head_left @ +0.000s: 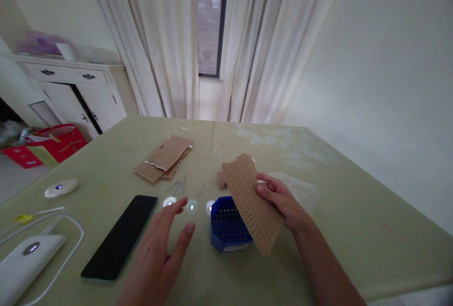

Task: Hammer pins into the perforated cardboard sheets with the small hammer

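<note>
My right hand (279, 197) pinches a brown piece of cardboard (247, 193) covered in rows of small holes. The cardboard slants across the right side of a blue plastic basket (226, 219) and hides part of it. To the left of the basket, my left hand (166, 244) is open, thumb and fingers apart, with nothing in it. Beyond its fingertips lie several thin metal pins or nails (180, 188) and round clear discs (191, 206). A smaller brown scrap (221, 179) lies behind the held cardboard, partly covered.
More perforated cardboard (170, 155) is stacked farther back on the greenish table (354, 221). A black phone (120, 237), white power bank (31, 266) with cable, and white oval device (61, 188) lie at left. Clear plastic film (297, 188) rests behind my right hand.
</note>
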Tool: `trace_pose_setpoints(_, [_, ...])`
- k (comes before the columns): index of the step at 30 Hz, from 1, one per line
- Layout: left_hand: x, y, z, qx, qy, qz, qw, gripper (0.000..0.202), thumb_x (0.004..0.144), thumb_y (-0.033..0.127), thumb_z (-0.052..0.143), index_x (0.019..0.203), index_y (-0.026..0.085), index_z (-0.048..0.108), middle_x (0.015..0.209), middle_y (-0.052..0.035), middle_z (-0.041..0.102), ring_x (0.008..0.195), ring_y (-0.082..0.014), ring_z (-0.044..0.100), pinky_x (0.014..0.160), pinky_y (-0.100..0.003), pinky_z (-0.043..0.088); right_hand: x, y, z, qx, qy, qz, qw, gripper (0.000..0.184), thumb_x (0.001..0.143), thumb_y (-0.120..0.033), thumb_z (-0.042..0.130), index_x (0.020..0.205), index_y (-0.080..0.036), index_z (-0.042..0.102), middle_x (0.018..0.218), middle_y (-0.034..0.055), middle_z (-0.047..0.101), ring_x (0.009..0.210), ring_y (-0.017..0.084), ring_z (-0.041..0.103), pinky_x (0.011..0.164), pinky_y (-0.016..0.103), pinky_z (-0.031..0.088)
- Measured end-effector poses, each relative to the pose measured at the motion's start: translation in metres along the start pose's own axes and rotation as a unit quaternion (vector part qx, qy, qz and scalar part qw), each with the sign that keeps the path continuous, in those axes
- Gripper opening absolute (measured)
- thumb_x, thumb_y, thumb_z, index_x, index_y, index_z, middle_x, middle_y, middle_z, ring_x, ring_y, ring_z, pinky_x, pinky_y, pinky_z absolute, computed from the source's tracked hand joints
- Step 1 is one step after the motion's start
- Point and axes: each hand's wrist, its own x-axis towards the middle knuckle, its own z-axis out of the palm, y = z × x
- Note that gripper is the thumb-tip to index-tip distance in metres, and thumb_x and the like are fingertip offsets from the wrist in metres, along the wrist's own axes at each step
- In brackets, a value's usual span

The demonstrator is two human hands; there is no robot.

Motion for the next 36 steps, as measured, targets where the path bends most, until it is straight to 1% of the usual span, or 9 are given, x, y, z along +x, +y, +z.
trace_pose_setpoints(3, [0.004, 0.024, 0.027, -0.09, -0.094, 0.03, 0.991, 0.066, 0.105, 0.052, 0.054, 0.166, 0.029, 0.042, 0.169, -0.0122, 0.051, 0.153, -0.0355, 0.052, 0.124, -0.057, 0.045, -0.003, 0.002, -0.007, -0.042, 0.013, 0.017, 0.999, 0.043, 0.077, -0.044, 0.097, 0.108, -0.019, 0.081, 0.095, 0.0053, 0.084, 0.082, 0.021, 0.078, 0.071, 0.028, 0.058])
trace_pose_setpoints(6, [0.015, 0.03, 0.039, -0.123, -0.147, 0.047, 0.98, 0.072, 0.102, 0.047, 0.062, 0.168, 0.027, 0.04, 0.17, -0.0147, 0.05, 0.154, -0.0367, 0.05, 0.128, -0.058, 0.039, -0.005, 0.003, -0.015, -0.049, 0.005, 0.029, 0.998, 0.046, 0.073, -0.037, 0.1, 0.112, -0.02, 0.082, 0.093, 0.0041, 0.082, 0.082, 0.021, 0.076, 0.075, 0.03, 0.058])
trace_pose_setpoints(10, [0.034, 0.027, 0.031, -0.165, -0.171, 0.03, 0.971, 0.068, 0.1, 0.046, 0.064, 0.164, 0.026, 0.048, 0.164, -0.0153, 0.057, 0.147, -0.0354, 0.058, 0.125, -0.055, 0.045, -0.005, 0.003, -0.026, -0.036, -0.05, 0.026, 0.998, 0.061, 0.069, -0.031, 0.099, 0.128, -0.022, 0.081, 0.092, 0.0018, 0.078, 0.082, 0.018, 0.072, 0.077, 0.028, 0.055])
trace_pose_setpoints(16, [0.07, 0.043, 0.022, -0.27, -0.17, -0.036, 0.947, 0.063, 0.104, 0.059, 0.046, 0.15, 0.02, 0.062, 0.151, -0.0141, 0.07, 0.142, -0.0299, 0.064, 0.124, -0.05, 0.047, -0.006, -0.006, -0.027, -0.157, -0.166, 0.018, 0.973, 0.056, 0.08, -0.034, 0.092, 0.134, -0.027, 0.08, 0.092, 0.0002, 0.076, 0.078, 0.014, 0.066, 0.072, 0.025, 0.05])
trace_pose_setpoints(21, [0.088, 0.056, 0.033, -0.31, -0.265, -0.072, 0.91, 0.058, 0.095, 0.059, 0.065, 0.138, 0.021, 0.072, 0.141, -0.0122, 0.076, 0.132, -0.0324, 0.07, 0.113, -0.047, 0.055, -0.005, -0.011, -0.025, -0.208, -0.148, 0.017, 0.967, 0.048, 0.073, -0.034, 0.097, 0.119, -0.026, 0.087, 0.091, 0.0, 0.075, 0.074, 0.014, 0.064, 0.068, 0.024, 0.048])
trace_pose_setpoints(23, [0.088, 0.052, 0.038, -0.321, -0.26, -0.078, 0.907, 0.054, 0.093, 0.056, 0.067, 0.133, 0.021, 0.075, 0.135, -0.0106, 0.079, 0.127, -0.0322, 0.072, 0.111, -0.047, 0.056, -0.005, -0.011, -0.025, -0.205, -0.119, 0.012, 0.971, 0.055, 0.07, -0.033, 0.099, 0.123, -0.028, 0.085, 0.097, 0.0001, 0.075, 0.074, 0.014, 0.064, 0.069, 0.025, 0.049])
trace_pose_setpoints(26, [0.084, 0.041, 0.043, -0.319, -0.209, -0.088, 0.92, 0.049, 0.097, 0.056, 0.063, 0.127, 0.021, 0.079, 0.132, -0.0097, 0.08, 0.129, -0.0316, 0.07, 0.118, -0.047, 0.049, -0.004, -0.011, -0.024, -0.209, -0.092, -0.016, 0.974, 0.063, 0.07, -0.033, 0.099, 0.13, -0.028, 0.081, 0.106, 0.0015, 0.075, 0.082, 0.017, 0.068, 0.077, 0.029, 0.053])
trace_pose_setpoints(29, [0.079, 0.035, 0.044, -0.346, -0.199, -0.105, 0.911, 0.052, 0.102, 0.06, 0.056, 0.128, 0.021, 0.078, 0.135, -0.0102, 0.078, 0.131, -0.0315, 0.068, 0.118, -0.047, 0.048, -0.004, -0.013, -0.021, -0.239, -0.076, -0.036, 0.967, 0.065, 0.072, -0.036, 0.097, 0.133, -0.028, 0.079, 0.107, 0.0024, 0.075, 0.092, 0.022, 0.071, 0.088, 0.035, 0.054])
trace_pose_setpoints(36, [0.077, 0.038, 0.045, -0.356, -0.215, -0.084, 0.905, 0.051, 0.09, 0.059, 0.075, 0.124, 0.021, 0.075, 0.116, -0.0095, 0.08, 0.11, -0.0295, 0.074, 0.092, -0.037, 0.06, 0.0, -0.011, -0.021, -0.27, -0.051, -0.029, 0.961, 0.06, 0.08, -0.041, 0.091, 0.136, -0.027, 0.075, 0.106, 0.0042, 0.076, 0.099, 0.025, 0.072, 0.091, 0.038, 0.053])
